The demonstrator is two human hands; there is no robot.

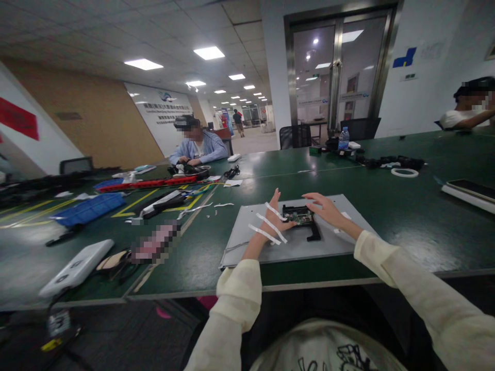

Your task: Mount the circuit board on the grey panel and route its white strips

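A green circuit board (302,218) sits in a black plastic frame (315,233) on a grey flat panel (247,219). My left hand (271,222) is at the frame's left side, fingers stretched up and thumb reaching to the board's edge. Several strips of white tape (266,234) lie across its back and wrist, their ends sticking out. From the right, my right hand (325,208) reaches to the frame's upper right corner. Its fingers are extended and apart, and seem to touch the frame without closing round it. More white tape (345,216) shows by the right wrist.
Left on the green table (193,275) lie a white power bank-like device (79,265), a blue tray (91,208) and tape scraps (223,204). A person (199,144) sits across. A tape roll (404,172), water bottle (344,138) and phone-like slab (474,190) are right.
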